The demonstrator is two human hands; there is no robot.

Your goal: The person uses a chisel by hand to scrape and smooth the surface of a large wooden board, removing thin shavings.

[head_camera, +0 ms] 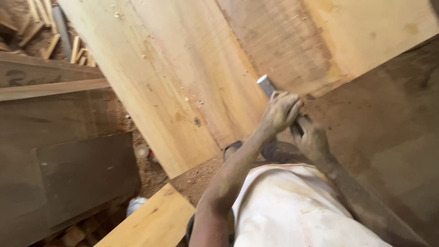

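Below, dusty hands [295, 123] on grey bar [266, 85]

Warm, soft daylight; motion blur throughout.

Light strongest at far centre on the pale plank [173, 77], no hard glare. Right side and left dark boards [68, 169] sit dim, w/ low contrast. Shadows soft-edged, e.g. under the hands [297, 123] and near the white shirt [288, 210]. Whole frame smeared; wood grain, forearms not sharp. Wide-angle view tilts straight edges near the corners.
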